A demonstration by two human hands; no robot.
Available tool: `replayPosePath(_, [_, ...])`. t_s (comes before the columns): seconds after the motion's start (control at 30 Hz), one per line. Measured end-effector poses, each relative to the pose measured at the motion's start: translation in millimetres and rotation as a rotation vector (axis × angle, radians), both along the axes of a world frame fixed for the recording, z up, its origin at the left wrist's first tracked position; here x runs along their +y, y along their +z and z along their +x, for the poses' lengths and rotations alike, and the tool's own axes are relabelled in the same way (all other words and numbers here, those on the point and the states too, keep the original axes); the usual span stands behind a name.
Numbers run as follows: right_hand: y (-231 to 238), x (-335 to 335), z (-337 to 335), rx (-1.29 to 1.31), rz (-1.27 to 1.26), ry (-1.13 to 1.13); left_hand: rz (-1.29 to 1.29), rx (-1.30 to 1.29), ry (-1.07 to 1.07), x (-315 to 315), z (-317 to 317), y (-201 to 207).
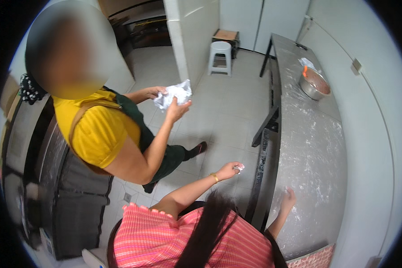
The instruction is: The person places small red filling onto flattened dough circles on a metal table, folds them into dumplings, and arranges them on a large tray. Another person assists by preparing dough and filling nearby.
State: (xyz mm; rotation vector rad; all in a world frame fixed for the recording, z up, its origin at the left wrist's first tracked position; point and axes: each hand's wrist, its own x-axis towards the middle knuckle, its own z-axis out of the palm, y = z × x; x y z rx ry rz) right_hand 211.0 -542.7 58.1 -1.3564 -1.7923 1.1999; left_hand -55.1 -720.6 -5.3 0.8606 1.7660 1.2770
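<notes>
My left hand (230, 170), with a gold bracelet at the wrist, is held out over the floor, left of the long table. Its fingers are closed around a small crumpled white scrap (240, 168), too small to tell whether paper or plastic. My right hand (288, 200) is at the left edge of the grey tabletop (315, 165), a finger stretched out; I see nothing in it. To my left, a person in a yellow top and dark green apron (152, 147) holds a crumpled white sheet (174, 94) in both hands, facing my way.
A metal bowl (315, 87) with brownish contents and an orange-handled tool stands at the table's far end, beside a white crumpled wrap (306, 63). A grey stool (220, 58) stands ahead. Dark equipment (78, 201) lines the left side.
</notes>
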Motion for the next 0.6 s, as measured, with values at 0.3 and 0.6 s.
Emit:
replayPosePath(0.3, [-31,68,13,0.082,0.028,-0.09,-0.005,0.026,-0.067,-2,10,19])
replayPosePath(0.6, [12,68,7,0.118,0.186,-0.001,0.168,0.138,-0.046,37,24,62])
